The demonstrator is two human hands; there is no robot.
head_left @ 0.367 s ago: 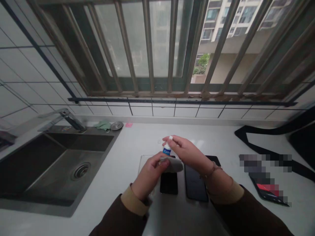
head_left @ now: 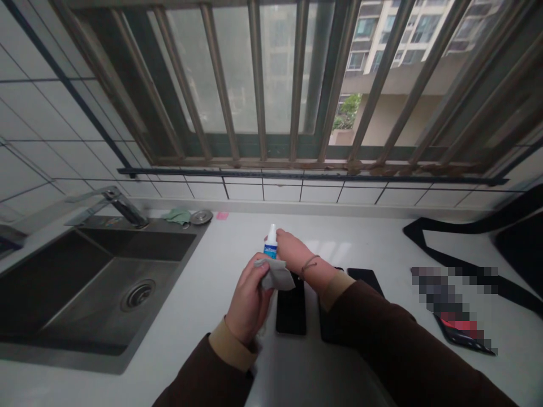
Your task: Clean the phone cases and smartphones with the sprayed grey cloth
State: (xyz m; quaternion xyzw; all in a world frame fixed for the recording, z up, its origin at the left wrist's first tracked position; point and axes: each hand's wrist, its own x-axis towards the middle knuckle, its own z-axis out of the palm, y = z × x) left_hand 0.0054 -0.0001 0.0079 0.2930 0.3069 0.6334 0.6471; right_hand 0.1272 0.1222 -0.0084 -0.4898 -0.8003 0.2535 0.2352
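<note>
White counter [head_left: 203, 328], steel sink [head_left: 93, 291] off to the left. Right hand [head_left: 293, 249] is farther out, fingers mostly hidden — can't tell its grip. Left hand [head_left: 248, 297], nearer, has a black phone [head_left: 291, 314] just to its right and pinches a grey cloth [head_left: 275, 275] — little blue-labelled bottle [head_left: 270, 247] pokes up between both hands.

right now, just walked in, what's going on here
A person's left hand holds a grey cloth, with a small white and blue bottle standing nozzle-up just beyond it. The right hand is at the bottle's right side, its fingertips partly hidden, so its grip is unclear. Below, a black phone lies on the white counter, beside a dark device partly hidden by the right sleeve.
</note>
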